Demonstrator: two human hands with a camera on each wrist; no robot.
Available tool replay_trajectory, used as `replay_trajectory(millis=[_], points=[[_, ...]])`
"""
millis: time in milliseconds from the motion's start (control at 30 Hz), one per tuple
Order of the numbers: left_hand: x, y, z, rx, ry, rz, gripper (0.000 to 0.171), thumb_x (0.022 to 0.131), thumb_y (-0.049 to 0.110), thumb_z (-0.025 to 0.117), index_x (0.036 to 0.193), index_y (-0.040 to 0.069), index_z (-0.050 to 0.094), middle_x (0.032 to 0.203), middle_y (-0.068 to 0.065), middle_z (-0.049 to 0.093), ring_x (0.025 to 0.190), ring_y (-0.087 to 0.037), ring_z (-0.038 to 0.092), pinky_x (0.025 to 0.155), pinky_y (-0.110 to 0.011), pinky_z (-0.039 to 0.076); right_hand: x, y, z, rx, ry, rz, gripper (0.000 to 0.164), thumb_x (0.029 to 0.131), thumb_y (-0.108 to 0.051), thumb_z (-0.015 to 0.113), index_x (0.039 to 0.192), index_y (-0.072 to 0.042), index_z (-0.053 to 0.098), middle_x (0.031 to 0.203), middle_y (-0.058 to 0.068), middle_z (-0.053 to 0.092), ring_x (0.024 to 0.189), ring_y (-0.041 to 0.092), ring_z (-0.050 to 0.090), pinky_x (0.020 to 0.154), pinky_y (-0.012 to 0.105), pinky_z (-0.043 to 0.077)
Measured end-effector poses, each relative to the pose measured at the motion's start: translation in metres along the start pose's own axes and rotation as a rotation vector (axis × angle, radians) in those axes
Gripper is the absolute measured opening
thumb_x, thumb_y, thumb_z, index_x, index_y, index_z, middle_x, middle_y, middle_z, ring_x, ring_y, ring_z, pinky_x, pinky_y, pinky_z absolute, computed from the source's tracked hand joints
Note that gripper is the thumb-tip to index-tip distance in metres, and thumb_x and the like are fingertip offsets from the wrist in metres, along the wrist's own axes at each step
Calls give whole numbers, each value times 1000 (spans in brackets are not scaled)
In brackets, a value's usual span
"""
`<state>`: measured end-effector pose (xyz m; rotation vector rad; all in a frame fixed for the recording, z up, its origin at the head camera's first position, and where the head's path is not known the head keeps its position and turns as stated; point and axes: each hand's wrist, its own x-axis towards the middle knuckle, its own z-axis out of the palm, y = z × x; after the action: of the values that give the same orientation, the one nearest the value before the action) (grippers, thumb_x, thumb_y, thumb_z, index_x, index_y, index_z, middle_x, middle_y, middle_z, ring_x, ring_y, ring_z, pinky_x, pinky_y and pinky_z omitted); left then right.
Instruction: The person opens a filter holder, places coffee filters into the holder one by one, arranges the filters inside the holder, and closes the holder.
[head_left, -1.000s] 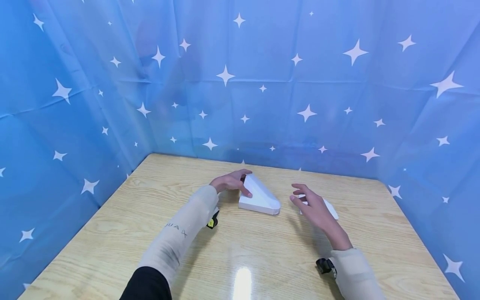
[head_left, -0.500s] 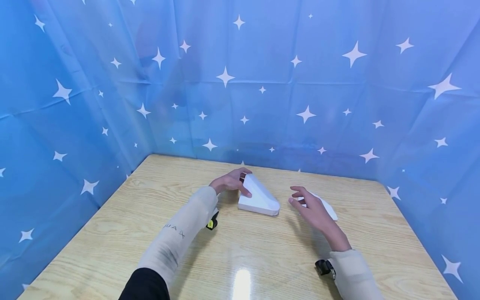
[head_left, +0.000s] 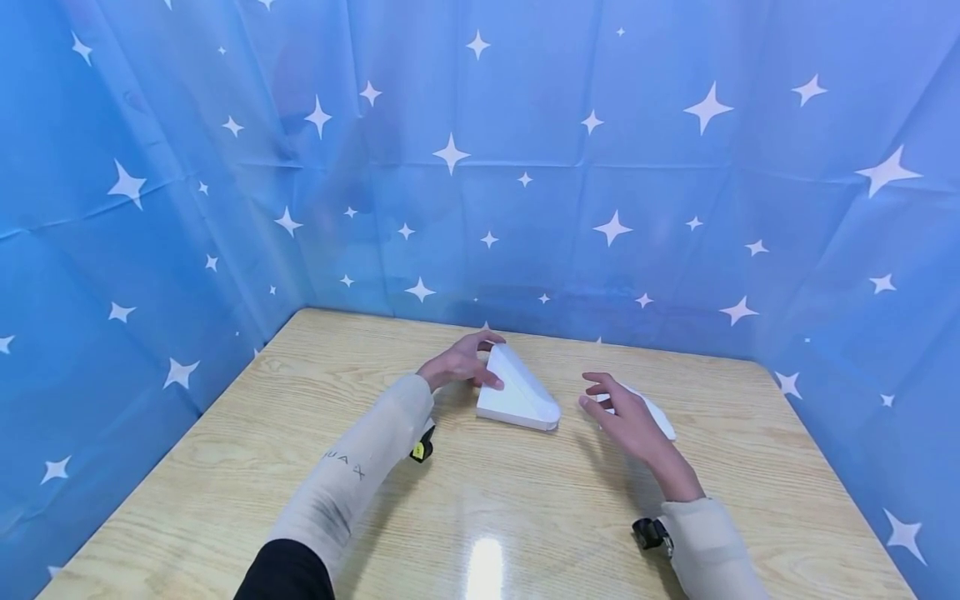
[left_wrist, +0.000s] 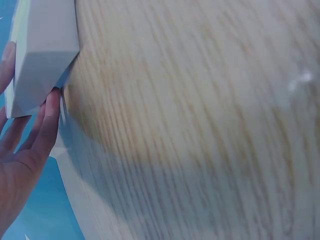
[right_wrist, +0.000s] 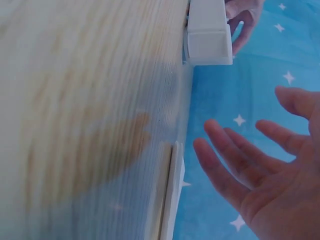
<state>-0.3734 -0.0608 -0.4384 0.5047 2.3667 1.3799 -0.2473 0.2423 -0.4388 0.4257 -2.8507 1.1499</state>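
Observation:
On the table's far middle stands a white wedge-shaped box (head_left: 521, 396), roughly triangular from above. My left hand (head_left: 461, 364) holds its left end, the thumb on the upper face and the other fingers bent round the far side. In the left wrist view, that hand (left_wrist: 27, 155) has fingertips right at the lower edge of the box (left_wrist: 47, 65). My right hand (head_left: 626, 417) hovers with loosely bent, parted fingers and holds nothing. Partly hidden behind it lies a flat white piece (head_left: 660, 418), seen edge-on as a thin white slab (right_wrist: 172, 195) in the right wrist view.
The wood-grain table (head_left: 525, 517) ends at the back against a blue curtain (head_left: 525, 200) with white stars. A black-and-yellow device (head_left: 422, 446) is at the left wrist, a black one (head_left: 651, 533) at the right. Light glares off the table's near middle.
The left hand's fingers and thumb have shifted slightly on the box, and the dark gap beside its left end no longer shows. The box and right hand stay nearly in place.

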Motion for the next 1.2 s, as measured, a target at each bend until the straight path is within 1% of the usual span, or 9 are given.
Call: replay_trajectory(millis=[100, 200, 267, 333, 500, 633, 767, 967, 1200], points=[[0, -1, 1, -20, 16, 16, 83, 78, 9, 91, 150, 16, 50, 158, -13, 47, 137, -32, 50, 113, -46, 43, -1, 0, 0, -6, -2, 2, 53, 109, -33, 54, 153, -6, 43, 140, 29, 59, 114, 38, 68, 83, 45, 61], [0, -2, 2, -43, 37, 26, 80, 79, 8, 89, 149, 15, 51, 157, -14, 48, 140, -34, 49, 116, -49, 43, -1, 0, 0, -12, -3, 7, 54, 109, -34, 54, 154, -7, 43, 141, 29, 59, 114, 38, 68, 83, 45, 61], [0, -2, 3, -49, 50, 31, 79, 80, 9, 89, 149, 16, 51, 157, -14, 48, 137, -35, 52, 111, -46, 48, -1, 0, 0, -13, -3, 9, 54, 109, -35, 54, 153, -6, 43, 141, 28, 59, 114, 38, 68, 83, 45, 61], [0, -3, 3, -58, 58, 36, 78, 81, 8, 88, 150, 16, 51, 155, -15, 50, 132, -35, 56, 101, -43, 54, 0, -1, 0, -15, 1, 8, 54, 108, -35, 54, 153, -6, 43, 140, 28, 60, 113, 38, 68, 84, 45, 61], [0, -4, 2, -100, 49, 46, 78, 82, 5, 87, 149, 20, 52, 140, -18, 60, 117, -31, 65, 81, -37, 62, 0, -1, -1, -17, 3, 1, 54, 108, -34, 55, 153, -5, 44, 139, 28, 60, 113, 37, 68, 85, 47, 60], [-3, -3, 1, -116, 34, 71, 78, 83, 4, 86, 150, 19, 50, 130, -20, 65, 111, -28, 68, 80, -33, 62, 0, 0, -1, -13, -3, -9, 53, 109, -32, 54, 153, -6, 44, 139, 28, 60, 113, 38, 68, 87, 50, 59], [-7, -3, 1, -86, 39, 106, 77, 85, 6, 84, 152, 16, 47, 129, -20, 65, 111, -29, 68, 84, -34, 61, -1, 0, -1, -12, -5, -12, 52, 108, -31, 55, 153, -6, 43, 140, 28, 60, 114, 38, 67, 88, 51, 59], [-14, -3, 2, -74, 50, 139, 72, 88, 7, 82, 151, 19, 47, 130, -18, 63, 113, -30, 67, 88, -37, 60, -1, -1, -1, -10, -13, -6, 52, 109, -31, 54, 154, -6, 43, 140, 29, 59, 115, 39, 67, 88, 51, 59], [-18, -2, 4, -57, 63, 173, 68, 90, 6, 80, 146, 26, 49, 134, -18, 60, 108, -31, 69, 82, -37, 62, -1, -2, -2, -3, -6, -9, 52, 108, -29, 55, 154, -6, 43, 140, 29, 59, 115, 40, 67, 85, 47, 61]])
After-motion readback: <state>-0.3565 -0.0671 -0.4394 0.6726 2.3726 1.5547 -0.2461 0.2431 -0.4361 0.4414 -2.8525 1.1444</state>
